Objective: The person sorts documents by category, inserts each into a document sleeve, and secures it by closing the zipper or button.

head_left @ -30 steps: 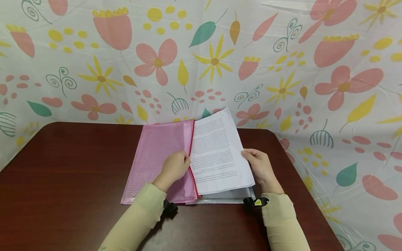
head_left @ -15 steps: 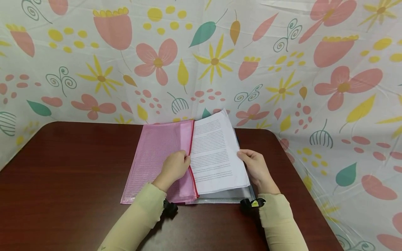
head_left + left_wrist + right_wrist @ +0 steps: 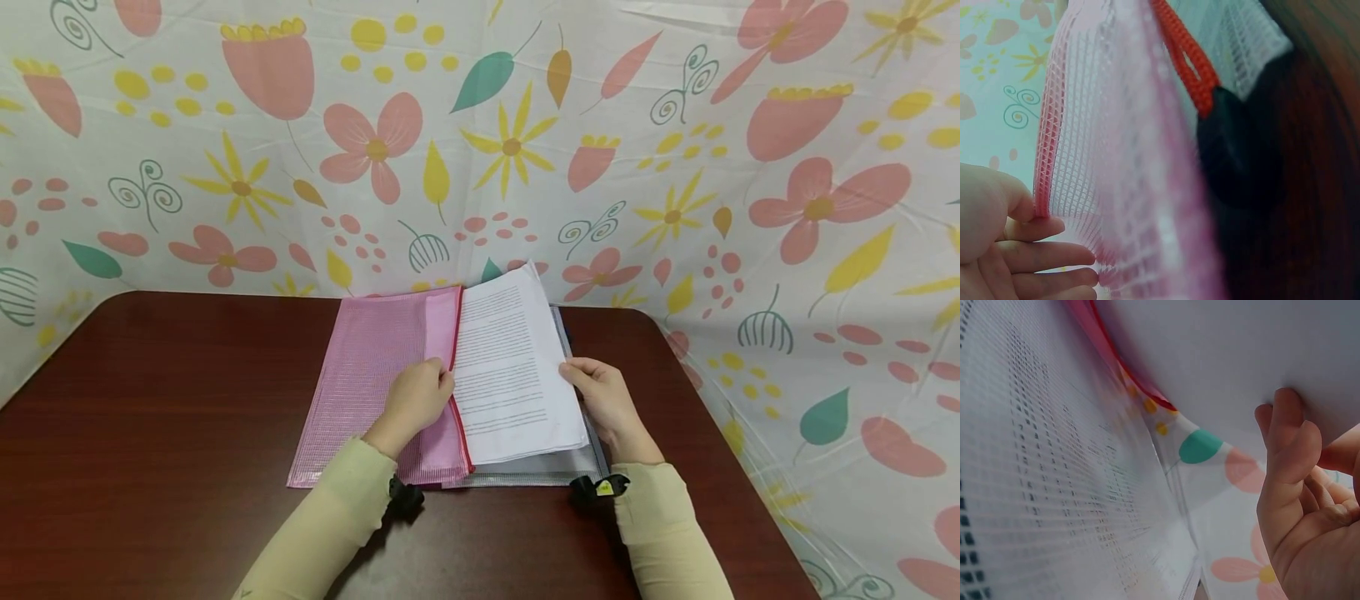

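Note:
A pink mesh zipper pouch with a red zipper edge lies near the table's back edge. My left hand pinches that zipper edge between thumb and fingers and lifts it, as the left wrist view shows. Several printed sheets of paper reach under the raised edge; their left part is hidden by the pouch. At the sheets' right edge, my right hand pinches them with thumb on top and fingers beneath. Below the sheets lies a greyish-white mesh pouch, mostly covered, with printed paper visible through its mesh.
The dark brown table extends to the left and in front. A floral-patterned cloth hangs behind and to the right of it. A black wrist camera sits at the left cuff, with another black wrist camera at the right.
My right hand has moved left with the sheets, which reach farther under the pink pouch's edge. More of the greyish-white pouch's right edge shows. My left hand keeps its place.

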`<state>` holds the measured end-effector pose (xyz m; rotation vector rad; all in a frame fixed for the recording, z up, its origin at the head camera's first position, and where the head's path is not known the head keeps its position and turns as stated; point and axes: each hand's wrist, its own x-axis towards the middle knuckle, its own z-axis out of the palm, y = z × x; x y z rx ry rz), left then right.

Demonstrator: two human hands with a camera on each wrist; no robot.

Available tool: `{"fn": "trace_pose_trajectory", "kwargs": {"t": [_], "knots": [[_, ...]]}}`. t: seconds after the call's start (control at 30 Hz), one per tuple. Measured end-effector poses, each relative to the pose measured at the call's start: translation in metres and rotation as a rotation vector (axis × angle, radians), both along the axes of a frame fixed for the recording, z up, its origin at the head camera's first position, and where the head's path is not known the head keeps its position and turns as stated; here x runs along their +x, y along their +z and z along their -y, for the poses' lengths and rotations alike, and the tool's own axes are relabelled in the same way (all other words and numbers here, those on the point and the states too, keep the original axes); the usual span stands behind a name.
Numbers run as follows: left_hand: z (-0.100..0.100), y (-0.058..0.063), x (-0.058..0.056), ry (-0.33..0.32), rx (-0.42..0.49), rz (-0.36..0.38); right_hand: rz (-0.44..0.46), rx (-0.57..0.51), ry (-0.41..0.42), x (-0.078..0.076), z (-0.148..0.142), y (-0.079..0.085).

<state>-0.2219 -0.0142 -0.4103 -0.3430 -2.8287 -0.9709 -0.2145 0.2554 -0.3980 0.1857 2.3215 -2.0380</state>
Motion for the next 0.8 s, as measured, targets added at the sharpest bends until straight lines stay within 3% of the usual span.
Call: {"fn": "trace_pose_trajectory", "kwargs": {"t": [0.8], "knots": [[0.001,0.000,-0.003,0.010,0.037,0.002,0.038,-0.004,0.000,0.000,0.011,0.005]]}}
